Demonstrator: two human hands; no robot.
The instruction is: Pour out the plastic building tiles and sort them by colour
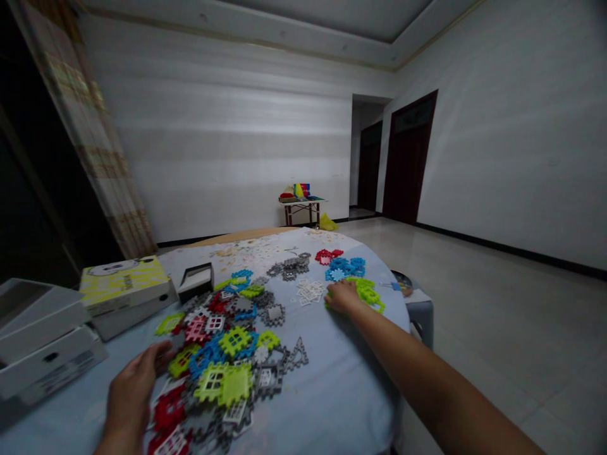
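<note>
A heap of flat interlocking plastic tiles (227, 344) in green, blue, red, grey and white covers the middle of a round table with a pale blue cloth (341, 385). My left hand (133, 388) rests flat at the heap's left edge, fingers stretched toward a green tile. My right hand (342, 296) reaches far across and lies on a small pile of lime green tiles (370, 294), fingers curled down onto them. Sorted groups lie beyond: blue tiles (346, 266), red tiles (328, 255), grey tiles (291, 266) and white tiles (310, 291).
A yellow and white box (123, 284), a small open black box (195, 281) and white boxes (42, 344) stand on the table's left. A grey stool (420, 306) sits beside the table's right edge. A small table with coloured items (301, 201) stands by the far wall.
</note>
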